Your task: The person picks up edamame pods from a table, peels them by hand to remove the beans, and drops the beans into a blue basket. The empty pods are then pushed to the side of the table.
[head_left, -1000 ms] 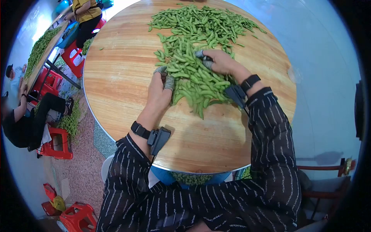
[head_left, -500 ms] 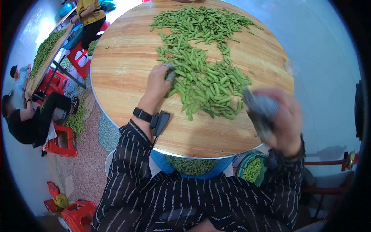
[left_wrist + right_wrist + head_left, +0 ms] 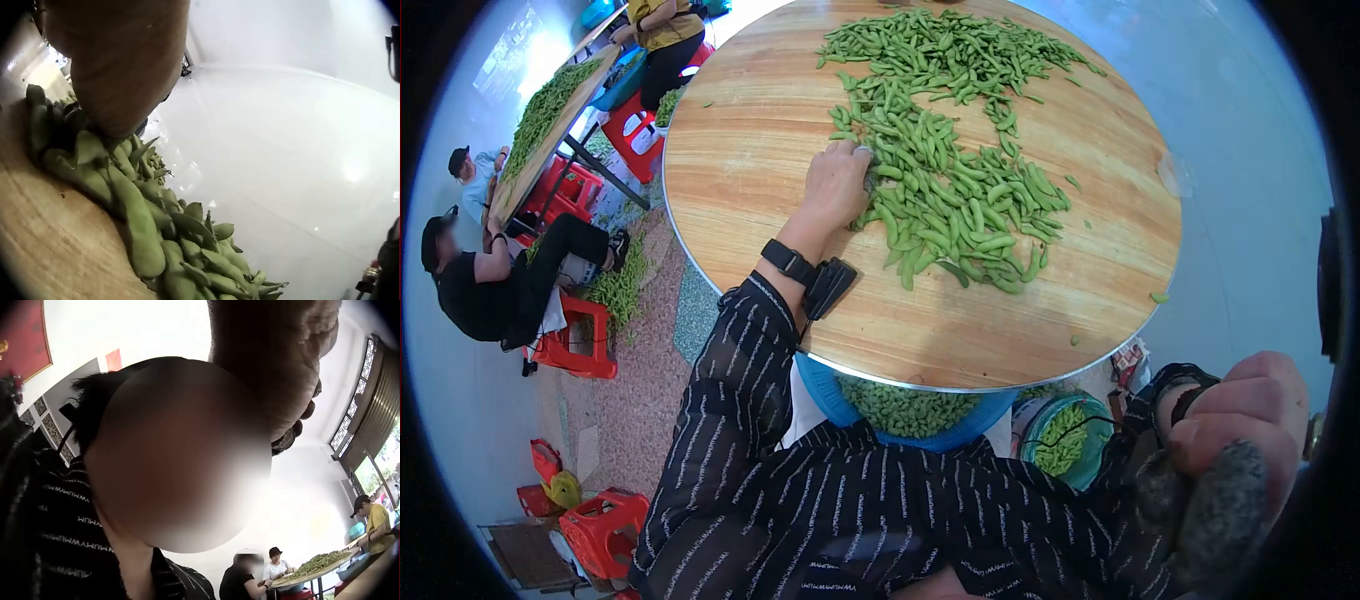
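A spread of green soybean pods (image 3: 960,190) lies on the round wooden table (image 3: 750,200). My left hand (image 3: 836,188) rests at the left edge of these pods, back upward. Its fingertips are hidden among the pods, so I cannot tell whether they grip any. In the left wrist view, pods (image 3: 140,231) lie right under that hand (image 3: 125,69). My right hand (image 3: 1240,425) is raised off the table at the lower right, fingers loosely bent, grey covers on some, nothing visible held. The right wrist view shows this hand (image 3: 269,362) beside my head.
Below the table's near edge stand a blue basin (image 3: 825,395) of shelled beans and a green bucket (image 3: 1090,465) of pods. A denser pod heap (image 3: 950,50) covers the far side. At left, people sit by another table (image 3: 585,100) with pods and red stools (image 3: 590,340).
My right hand has left the pods and swung right, then up toward my head, off the table. The left hand has stayed at the pods' left edge, turning back upward.
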Motion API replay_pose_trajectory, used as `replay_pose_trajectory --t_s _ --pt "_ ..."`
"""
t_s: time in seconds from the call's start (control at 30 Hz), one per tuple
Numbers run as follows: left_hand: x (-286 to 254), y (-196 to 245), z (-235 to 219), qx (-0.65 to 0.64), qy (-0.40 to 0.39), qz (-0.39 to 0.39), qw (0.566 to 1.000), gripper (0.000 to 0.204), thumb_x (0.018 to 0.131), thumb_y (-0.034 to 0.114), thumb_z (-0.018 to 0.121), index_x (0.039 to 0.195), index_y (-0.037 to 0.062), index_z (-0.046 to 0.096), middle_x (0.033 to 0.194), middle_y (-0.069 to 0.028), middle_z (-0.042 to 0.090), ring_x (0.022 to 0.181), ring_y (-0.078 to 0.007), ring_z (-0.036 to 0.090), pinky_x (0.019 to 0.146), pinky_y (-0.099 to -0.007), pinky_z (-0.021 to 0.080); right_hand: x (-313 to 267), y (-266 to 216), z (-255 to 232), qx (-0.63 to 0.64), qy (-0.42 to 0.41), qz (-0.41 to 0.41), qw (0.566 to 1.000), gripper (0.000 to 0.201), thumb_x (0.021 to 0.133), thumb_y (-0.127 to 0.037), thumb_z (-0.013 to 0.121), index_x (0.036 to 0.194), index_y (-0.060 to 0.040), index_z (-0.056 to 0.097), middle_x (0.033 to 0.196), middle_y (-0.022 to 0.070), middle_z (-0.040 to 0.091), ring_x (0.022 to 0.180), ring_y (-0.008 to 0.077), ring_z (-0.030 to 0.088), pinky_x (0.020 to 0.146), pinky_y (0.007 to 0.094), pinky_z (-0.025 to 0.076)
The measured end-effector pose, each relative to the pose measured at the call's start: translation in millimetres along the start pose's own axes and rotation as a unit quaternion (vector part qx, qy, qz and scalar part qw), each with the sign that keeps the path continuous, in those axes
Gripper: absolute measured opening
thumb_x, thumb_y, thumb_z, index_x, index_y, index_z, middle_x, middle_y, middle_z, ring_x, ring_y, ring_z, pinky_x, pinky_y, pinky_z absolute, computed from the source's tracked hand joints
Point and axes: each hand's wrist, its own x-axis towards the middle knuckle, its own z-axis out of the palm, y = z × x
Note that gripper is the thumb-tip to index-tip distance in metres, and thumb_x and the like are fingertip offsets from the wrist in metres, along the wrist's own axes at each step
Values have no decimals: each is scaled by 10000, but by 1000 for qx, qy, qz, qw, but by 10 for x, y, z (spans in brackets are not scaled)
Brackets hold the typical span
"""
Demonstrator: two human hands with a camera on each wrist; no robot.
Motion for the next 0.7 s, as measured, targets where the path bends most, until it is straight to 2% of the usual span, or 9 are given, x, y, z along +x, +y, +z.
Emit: replay_pose_trajectory --t_s 0.2,0.27,0.3,0.33,0.37,0.43,0.5,0.57,0.7 --pt "-24 35 -254 -71 70 -57 993 183 638 -24 547 818 8 540 777 -165 558 755 -302 546 666 -355 441 -134 61 43 -19 39 57 997 360 672 -144 635 1002 -29 549 671 63 533 578 186 525 525 293 417" --pt "-58 129 -363 -373 21 -175 911 188 726 7 556 912 2 538 806 -143 581 752 -231 569 662 -291 450 -132 114 67 -27 55 64 996 381 674 -143 638 1025 -28 546 670 59 528 585 178 524 529 285 416" --pt "-100 170 -361 -369 30 -172 913 188 726 7 556 912 2 538 806 -143 581 752 -231 569 662 -291 450 -31 327 178 55 -17 66 996 419 697 -102 615 1092 -9 509 690 63 504 597 159 489 546 254 394" --pt "-157 214 -299 -454 21 -165 875 198 753 36 562 947 6 533 808 -119 585 749 -190 564 655 -268 447 -151 689 551 163 54 75 982 422 733 -69 575 1132 17 466 708 35 494 587 118 450 546 231 373" --pt "-216 286 -291 -534 13 -156 831 212 781 65 568 982 11 527 810 -96 589 747 -149 559 648 -245 445 -235 845 779 249 66 150 955 411 755 -41 561 1148 14 454 716 -18 480 590 68 425 535 201 352" --pt "-384 593 -467 -573 -50 -139 806 176 819 82 545 983 22 532 838 2 551 747 -64 502 660 -213 431 -270 864 1085 346 105 250 898 378 775 -44 576 1138 -11 476 707 -67 458 576 28 396 509 174 324" --pt "-569 912 -602 -565 -70 -116 814 195 785 75 567 967 16 526 732 -36 562 656 -95 511 594 -233 435 -323 875 1329 390 127 273 870 366 775 -57 593 1124 -18 489 697 -74 456 565 22 390 498 172 317" --pt "-711 1141 -694 -500 -92 -79 858 195 783 84 579 958 17 523 685 -15 521 607 -79 467 548 -224 408 -355 846 1451 469 120 362 797 284 757 -78 631 1023 -15 553 669 -78 461 555 21 384 489 175 320" --pt "-952 1317 -645 -527 -109 -112 835 178 811 78 556 982 33 536 771 26 518 683 -46 455 595 -196 397 -472 793 1492 470 123 346 803 180 745 -82 646 906 -18 598 660 -73 481 557 22 393 498 169 334"
